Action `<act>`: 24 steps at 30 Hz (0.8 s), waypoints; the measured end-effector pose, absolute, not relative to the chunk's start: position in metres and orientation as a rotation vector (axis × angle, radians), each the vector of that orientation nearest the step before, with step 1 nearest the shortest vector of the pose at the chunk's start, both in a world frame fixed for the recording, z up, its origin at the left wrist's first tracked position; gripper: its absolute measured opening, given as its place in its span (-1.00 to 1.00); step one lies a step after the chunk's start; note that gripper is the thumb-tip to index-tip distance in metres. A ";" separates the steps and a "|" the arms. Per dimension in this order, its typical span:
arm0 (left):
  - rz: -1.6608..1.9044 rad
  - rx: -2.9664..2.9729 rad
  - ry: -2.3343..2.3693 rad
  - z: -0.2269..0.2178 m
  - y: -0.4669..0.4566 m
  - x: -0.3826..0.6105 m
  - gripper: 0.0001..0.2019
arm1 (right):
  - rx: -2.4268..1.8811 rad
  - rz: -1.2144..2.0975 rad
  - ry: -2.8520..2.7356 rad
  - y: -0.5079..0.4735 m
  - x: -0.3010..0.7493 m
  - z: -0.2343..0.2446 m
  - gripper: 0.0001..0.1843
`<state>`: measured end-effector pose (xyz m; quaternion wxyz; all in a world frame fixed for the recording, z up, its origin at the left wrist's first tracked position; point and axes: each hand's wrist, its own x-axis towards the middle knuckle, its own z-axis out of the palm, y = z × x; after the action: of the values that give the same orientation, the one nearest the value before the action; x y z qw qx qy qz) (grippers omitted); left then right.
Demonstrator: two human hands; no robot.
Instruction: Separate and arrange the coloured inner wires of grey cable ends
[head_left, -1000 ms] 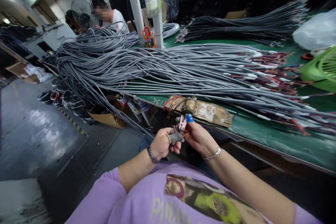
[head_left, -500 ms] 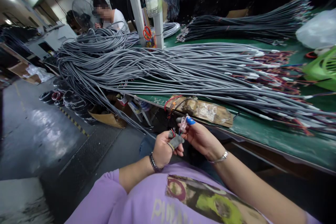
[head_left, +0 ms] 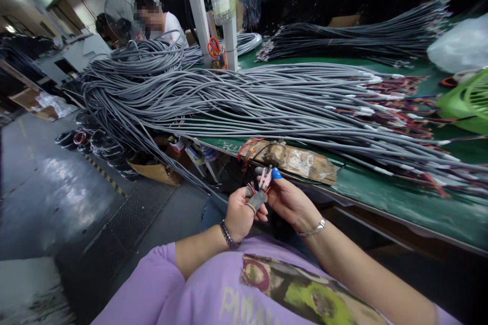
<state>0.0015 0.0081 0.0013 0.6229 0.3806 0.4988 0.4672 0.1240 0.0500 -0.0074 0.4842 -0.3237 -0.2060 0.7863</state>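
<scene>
My left hand [head_left: 241, 212] is closed around the end of a grey cable, and a tuft of thin coloured wires [head_left: 252, 187] sticks up from its fist. Grey finger cots cover its thumb and forefinger. Close beside it on the right, my right hand [head_left: 288, 198] pinches a small pink piece [head_left: 266, 177] at those wire ends; one of its fingertips wears a blue cot. Both hands hover in front of my chest, just short of the green table's edge [head_left: 366, 198].
A big heap of grey cables [head_left: 236, 96] with coloured wire ends lies across the table. A brown taped pad [head_left: 297, 160] sits at its near edge. A green basket [head_left: 467, 101] and white bag [head_left: 457, 43] are right. Another person [head_left: 158, 20] sits far left behind white posts.
Both hands stay together at the wire ends, shifting only slightly; the view wobbles a little.
</scene>
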 end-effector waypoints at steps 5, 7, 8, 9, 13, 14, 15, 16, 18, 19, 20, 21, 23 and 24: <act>1.067 0.868 1.133 -0.001 0.005 -0.001 -0.63 | -0.793 1.911 -0.452 0.048 0.124 -0.007 -0.64; 1.077 0.877 1.124 -0.003 0.003 -0.003 -0.62 | -0.780 1.930 -0.466 0.045 0.128 -0.008 -0.59; 1.080 0.888 1.121 -0.004 0.002 -0.005 -0.62 | -0.776 1.949 -0.479 0.044 0.130 -0.009 -0.57; 1.082 0.902 1.122 -0.005 0.001 -0.007 -0.62 | -0.780 1.970 -0.490 0.042 0.132 -0.010 -0.56; 1.078 0.970 1.167 -0.010 -0.002 -0.013 -0.62 | -0.848 2.030 -0.572 0.030 0.137 -0.013 -0.66; 1.071 0.988 1.176 -0.010 -0.002 -0.014 -0.62 | -0.861 2.027 -0.608 0.027 0.137 -0.013 -0.68; 1.061 1.006 1.180 -0.010 -0.002 -0.015 -0.61 | -0.871 2.015 -0.647 0.025 0.136 -0.012 -0.69; 1.046 1.024 1.178 -0.009 -0.002 -0.016 -0.61 | -0.882 1.993 -0.682 0.023 0.135 -0.012 -0.70; 1.024 1.044 1.180 -0.009 -0.002 -0.016 -0.60 | -0.914 1.923 -0.733 0.021 0.133 -0.010 -0.70; 1.028 1.042 1.185 -0.009 -0.002 -0.016 -0.60 | -0.935 1.880 -0.748 0.021 0.132 -0.010 -0.71; 1.046 1.032 1.188 -0.010 -0.003 -0.016 -0.61 | -0.956 1.842 -0.758 0.021 0.132 -0.010 -0.72; 1.073 1.016 1.183 -0.011 -0.003 -0.017 -0.61 | -0.971 1.815 -0.763 0.021 0.131 -0.010 -0.72; 1.109 0.987 1.134 -0.014 -0.003 -0.018 -0.60 | -0.960 1.815 -0.769 0.020 0.130 -0.010 -0.73; 1.099 0.983 1.091 -0.015 -0.003 -0.019 -0.59 | -0.937 1.840 -0.772 0.020 0.130 -0.010 -0.72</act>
<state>-0.0194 -0.0032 -0.0149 0.6082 0.4255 0.4722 0.4755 0.1300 0.0201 -0.0103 0.4519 -0.3791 -0.3125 0.7446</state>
